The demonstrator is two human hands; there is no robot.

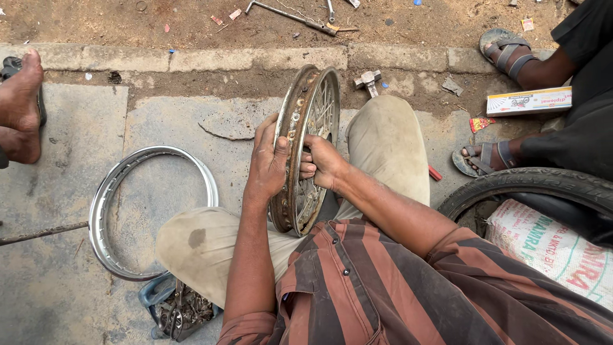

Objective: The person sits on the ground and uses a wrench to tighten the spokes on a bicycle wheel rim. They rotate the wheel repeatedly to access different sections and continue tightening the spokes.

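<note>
- Rusty spoked wheel (305, 150) upright on edge between the knees, above the lap.
- Left hand (268, 160) closed over the wheel's rim from the left side.
- Right hand (322, 161) curled tight around the spokes on the right side.
- Shiny bare rim (105, 191) flat on the concrete, left.
- Tyre (530, 182) lying at right, beside a sack (549, 246).

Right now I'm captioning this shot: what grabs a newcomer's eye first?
A rusty spoked wheel rim stands upright between the person's knees, gripped by the left hand and right hand. A shiny bare rim lies flat on the concrete to the left; a black tyre sits right.
</note>
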